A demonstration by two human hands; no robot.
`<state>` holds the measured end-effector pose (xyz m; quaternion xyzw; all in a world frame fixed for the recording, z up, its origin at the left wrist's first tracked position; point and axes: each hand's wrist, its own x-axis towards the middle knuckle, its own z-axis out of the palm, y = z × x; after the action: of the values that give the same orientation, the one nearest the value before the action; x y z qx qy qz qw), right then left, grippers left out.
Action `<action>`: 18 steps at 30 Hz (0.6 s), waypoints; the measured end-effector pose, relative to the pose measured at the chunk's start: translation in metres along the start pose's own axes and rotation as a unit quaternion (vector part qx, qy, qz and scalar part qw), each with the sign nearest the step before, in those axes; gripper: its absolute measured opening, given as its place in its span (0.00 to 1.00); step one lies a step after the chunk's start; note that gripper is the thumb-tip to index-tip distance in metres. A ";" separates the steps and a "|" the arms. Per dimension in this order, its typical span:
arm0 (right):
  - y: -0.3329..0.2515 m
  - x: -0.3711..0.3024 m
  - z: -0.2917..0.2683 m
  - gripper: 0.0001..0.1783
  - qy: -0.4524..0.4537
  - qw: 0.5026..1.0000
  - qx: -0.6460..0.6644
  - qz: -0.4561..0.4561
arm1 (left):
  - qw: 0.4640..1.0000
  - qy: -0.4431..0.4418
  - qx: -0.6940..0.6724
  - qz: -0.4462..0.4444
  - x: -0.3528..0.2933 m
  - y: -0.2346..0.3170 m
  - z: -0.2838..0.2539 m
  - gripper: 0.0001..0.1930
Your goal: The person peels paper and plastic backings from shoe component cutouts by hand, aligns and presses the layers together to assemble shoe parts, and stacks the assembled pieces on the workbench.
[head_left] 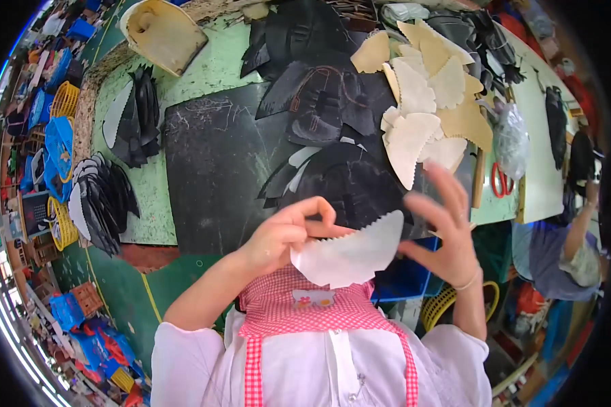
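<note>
A pale, curved cut piece (pixel 352 256) with one toothed edge is held in front of my chest. My left hand (pixel 278 236) pinches its left end between thumb and fingers. Beside the other end is my right hand (pixel 453 241), fingers spread and nothing in it; whether its thumb touches the piece's edge I cannot tell. Just beyond both hands, black cut pieces (pixel 339 180) lie overlapped on a dark board (pixel 207 163). A loose heap of cream toothed pieces (pixel 448 85) spreads beyond my right hand.
Two fanned stacks of black pieces, one nearer (pixel 108 200) and one farther (pixel 139 119), are on the green table (pixel 214 54) at left. A worn cream container (pixel 161 37) stands at the far left. Red-handled scissors (pixel 501 182) and a clear plastic bag (pixel 512 142) are right; a person (pixel 563 258) is beyond.
</note>
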<state>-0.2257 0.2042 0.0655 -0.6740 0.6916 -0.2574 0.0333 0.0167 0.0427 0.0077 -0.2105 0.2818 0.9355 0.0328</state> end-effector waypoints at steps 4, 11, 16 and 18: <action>0.013 -0.013 0.028 0.11 -0.062 0.909 0.337 0.236 | 0.995 0.006 -0.095 0.031 0.003 0.006 0.003 0.22; 0.028 0.037 0.060 0.10 -0.102 0.889 0.301 0.328 | 0.888 0.276 0.360 0.079 0.026 0.029 -0.012 0.12; 0.033 0.059 0.051 0.13 -0.236 0.877 0.181 0.378 | 0.781 0.302 0.544 0.057 0.042 0.028 -0.018 0.16; 0.036 0.058 0.053 0.12 -0.252 0.925 0.013 0.285 | 0.635 0.310 0.702 0.087 0.042 0.036 -0.019 0.19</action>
<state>-0.2433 0.1312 0.0225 -0.4903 0.8203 -0.0677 0.2867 -0.0209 0.0003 -0.0056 -0.3764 0.8641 0.3341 -0.0005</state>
